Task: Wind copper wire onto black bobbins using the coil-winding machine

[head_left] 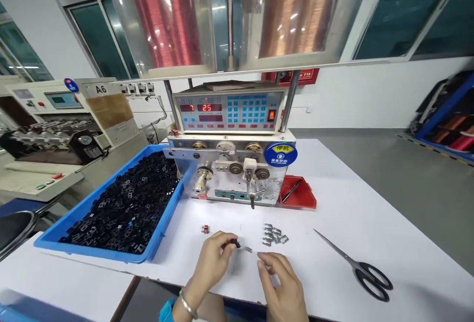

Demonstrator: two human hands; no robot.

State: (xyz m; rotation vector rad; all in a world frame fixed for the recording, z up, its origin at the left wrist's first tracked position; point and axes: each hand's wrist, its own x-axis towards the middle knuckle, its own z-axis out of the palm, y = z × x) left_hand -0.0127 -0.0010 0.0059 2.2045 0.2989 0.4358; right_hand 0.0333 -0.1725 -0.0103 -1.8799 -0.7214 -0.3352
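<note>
My left hand [214, 261] pinches a small black plastic part [235, 243] between thumb and fingertips, above the white table. From that part a thin metal strip [246, 249] sticks out to the right. Just right of the strip's free end is my right hand [283, 285], its fingers loosely curled and slightly apart, with nothing visible in them. Beyond it lies a small cluster of bent metal pieces [273, 234]. A small red coil-like part [205, 229] lies on the table beyond my left hand.
A blue tray [163, 233] heaped with black plastic parts stands left. Behind my hands is a winding machine [229, 164] carrying red and copper wire spools. A red bin [307, 196] holding a dark tool sits beside it. Black-handled scissors [355, 265] lie right.
</note>
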